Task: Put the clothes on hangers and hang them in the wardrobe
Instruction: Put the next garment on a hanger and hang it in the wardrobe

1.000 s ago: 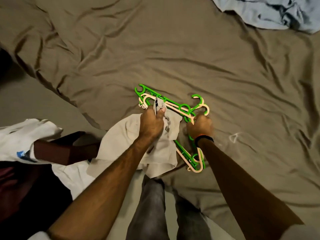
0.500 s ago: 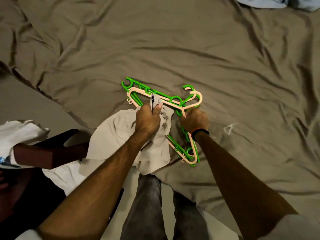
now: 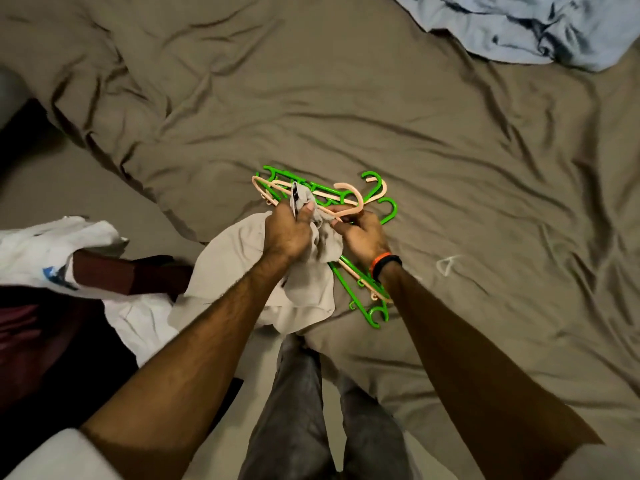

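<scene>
A pile of green hangers (image 3: 375,311) and peach hangers lies on the brown bedsheet (image 3: 450,168) at the near edge of the bed. My left hand (image 3: 289,230) grips the bunched collar of a beige garment (image 3: 228,265) that drapes down over the bed edge. My right hand (image 3: 363,233), with a dark and orange wristband, pinches the neck of one peach hanger (image 3: 349,209) and holds it a little above the pile, next to the collar.
A pale blue garment (image 3: 526,26) lies crumpled at the far right of the bed. White clothes (image 3: 45,251) and dark red ones (image 3: 104,275) are heaped at the left beside the bed. My legs in grey trousers (image 3: 298,410) stand at the bed edge.
My right hand has lifted one peach hanger out of the pile toward the collar in my left hand. The rest of the pile has shifted slightly.
</scene>
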